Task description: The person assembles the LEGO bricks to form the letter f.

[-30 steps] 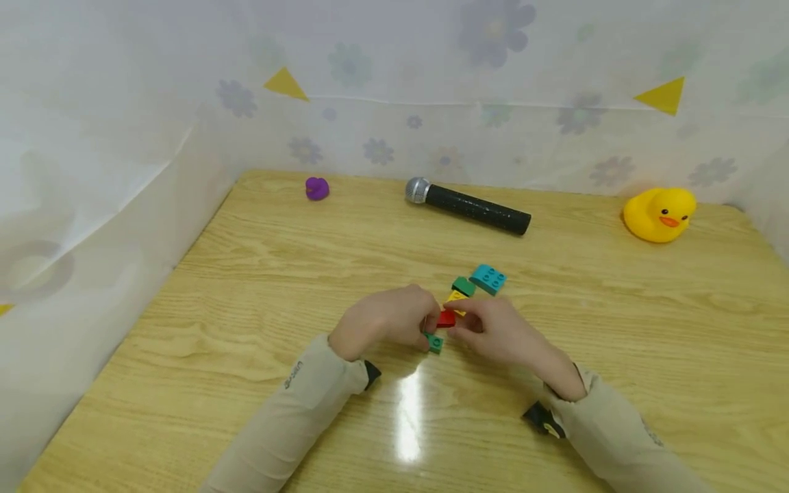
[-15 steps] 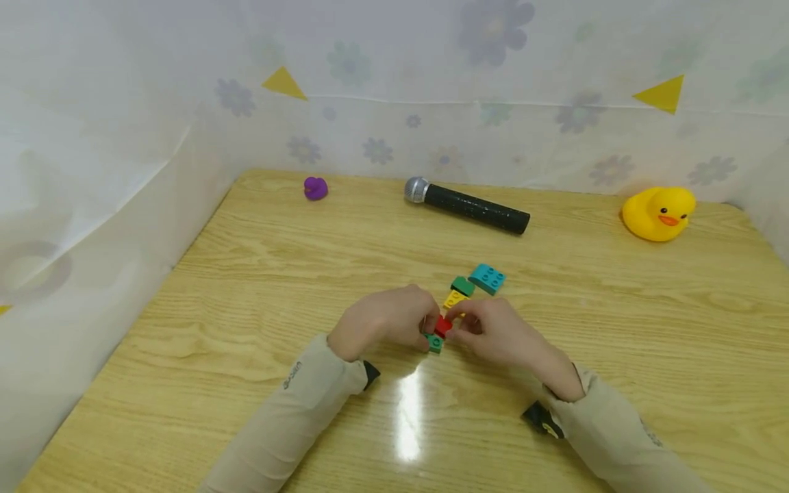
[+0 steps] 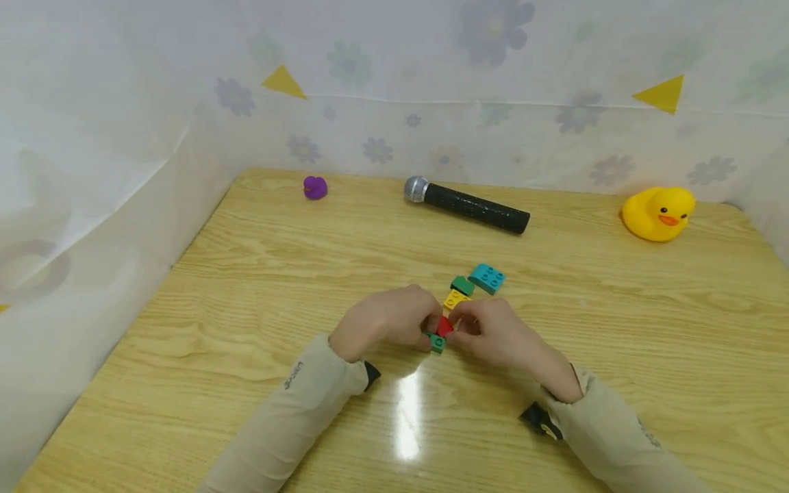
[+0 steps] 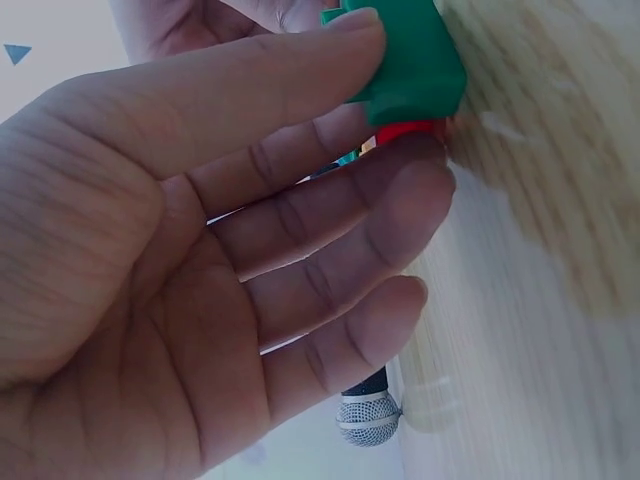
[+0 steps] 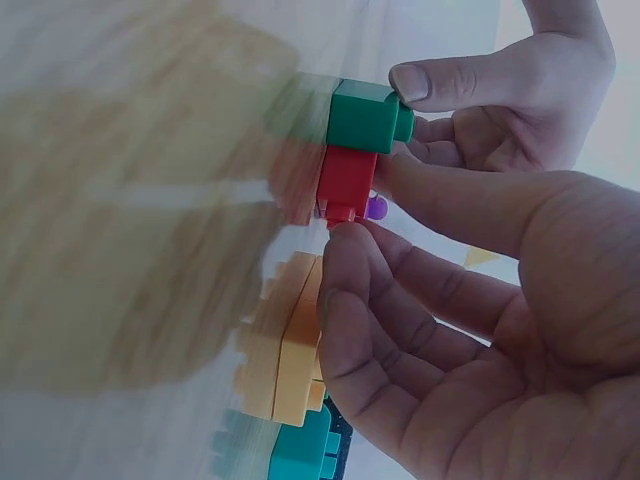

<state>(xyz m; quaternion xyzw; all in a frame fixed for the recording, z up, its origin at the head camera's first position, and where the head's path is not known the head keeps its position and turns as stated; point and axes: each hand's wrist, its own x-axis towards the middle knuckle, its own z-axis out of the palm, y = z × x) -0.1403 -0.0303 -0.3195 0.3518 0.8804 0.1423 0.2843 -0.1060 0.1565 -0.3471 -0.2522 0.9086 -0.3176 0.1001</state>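
Observation:
My left hand [image 3: 394, 315] holds a small green toy brick [image 3: 437, 343] on the table, the thumb laid against its side in the left wrist view. Right beside that brick stands a red brick [image 5: 347, 182], pinched between the thumb and index finger of my right hand [image 3: 493, 332]. The two bricks sit side by side in the right wrist view. Just behind them lies a yellow brick [image 3: 456, 299] with studs up, followed by a second green brick [image 3: 462, 285] and a teal brick [image 3: 487, 278]. My left fingers partly cover the red one from above.
Farther back a black microphone [image 3: 474, 209] with a silver head lies on the wooden table [image 3: 277, 274]. A small purple duck [image 3: 315, 188] sits at the back left, a larger yellow duck [image 3: 658, 214] at the back right. A flower-patterned white sheet [image 3: 382, 82] hangs behind the table.
The red brick has turned and come nearer, up against the front green brick. My right index finger has drawn back from over the yellow brick. The left hand has hardly moved.

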